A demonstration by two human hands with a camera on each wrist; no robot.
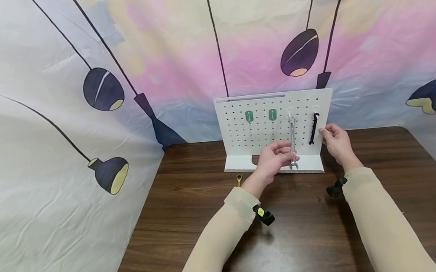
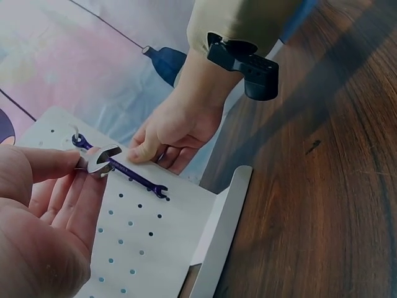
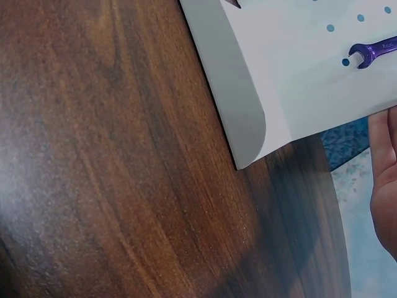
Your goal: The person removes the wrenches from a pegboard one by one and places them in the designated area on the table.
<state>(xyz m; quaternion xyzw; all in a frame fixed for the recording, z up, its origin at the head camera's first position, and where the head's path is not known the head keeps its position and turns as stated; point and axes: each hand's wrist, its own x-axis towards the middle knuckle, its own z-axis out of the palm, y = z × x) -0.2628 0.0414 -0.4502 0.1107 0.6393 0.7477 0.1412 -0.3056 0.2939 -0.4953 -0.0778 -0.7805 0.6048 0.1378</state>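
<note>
My left hand (image 1: 273, 159) pinches a silver combination wrench (image 1: 293, 136) near its lower, open-jaw end, between thumb and fingers. The wrench stands upright before the white pegboard (image 1: 237, 131), its ring end right at a clear hook. In the left wrist view, the open jaw (image 2: 104, 162) pokes out past my fingertips. To the right a dark purple wrench (image 1: 313, 129) hangs from another hook, tilted slightly. With the thumb on its front, my right hand (image 1: 336, 141) grips the pegboard's right edge; the right wrist view shows only part of this hand (image 3: 386, 186).
Two hooks with green backings, one on the left (image 1: 249, 116) and one nearer the middle (image 1: 272, 114), carry no tool. A gold ring-ended wrench (image 1: 239, 179) lies on the brown wooden table (image 1: 192, 198), partly behind my left forearm. Behind the table hangs a printed cloth (image 1: 182, 70).
</note>
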